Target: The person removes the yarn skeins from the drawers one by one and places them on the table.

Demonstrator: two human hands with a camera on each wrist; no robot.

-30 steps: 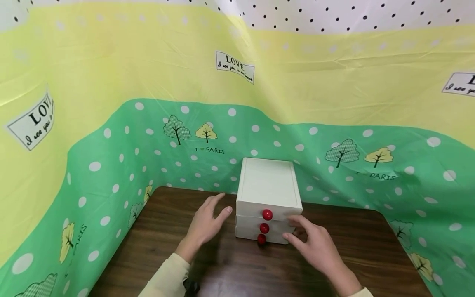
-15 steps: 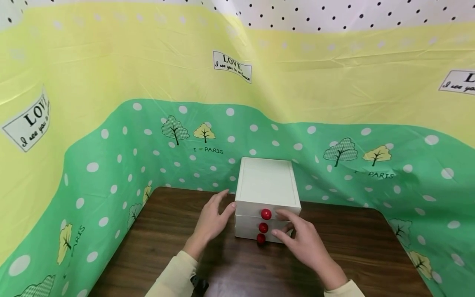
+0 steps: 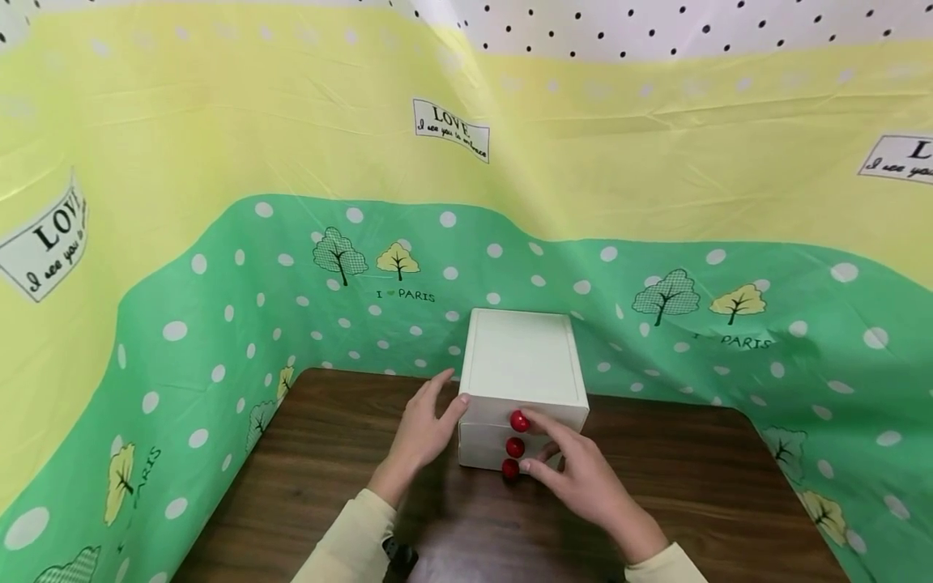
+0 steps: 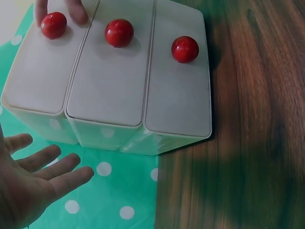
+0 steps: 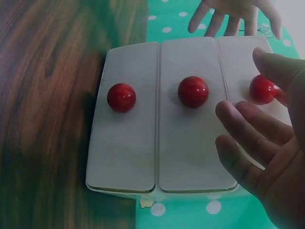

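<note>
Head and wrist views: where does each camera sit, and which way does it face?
Head: worn on the head, facing forward and down at the white drawer unit; left hand, right hand and sleeves show.
Left wrist: worn there, facing the drawer fronts; left fingers lower left, right fingers at top.
Right wrist: worn there, facing the same fronts; right hand at right, left hand at top.
Shared: both wrist views show three red knobs.
</note>
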